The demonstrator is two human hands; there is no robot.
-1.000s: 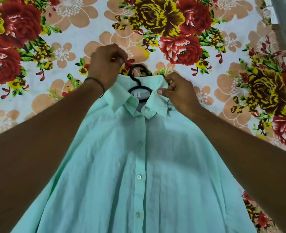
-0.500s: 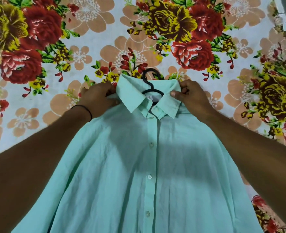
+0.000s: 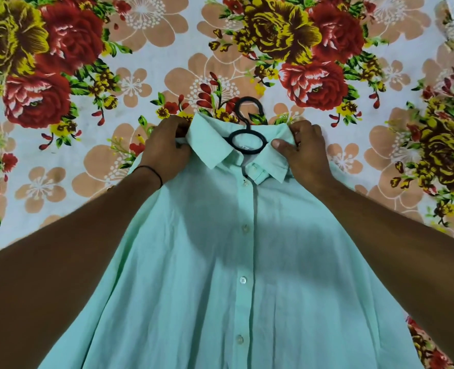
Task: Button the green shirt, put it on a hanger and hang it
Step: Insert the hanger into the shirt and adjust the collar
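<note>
Both of your forearms reach in from the near edge of the bed, one down each side of the green shirt, which lies front-up on the flowered bedsheet. Its placket runs up the middle with the buttons done up, and the cloth spreads wide toward you and narrows toward the collar farther out. Your left hand, a dark band on its wrist, has its grip closed on the shirt's shoulder just beside the left collar wing, fingers curled into the fabric. Your right hand pinches the right collar wing, thumb pressed on top and fingers tucked behind its upper edge, so that grip too is closed on the shirt. Between the two hands the black hanger sits inside the neck opening: a round loop shows within the collar, and its hook pokes out past the collar onto the sheet, pointing toward the far edge of the bed. At the far right corner a pale strip of something shows; you cannot tell what it is.
</note>
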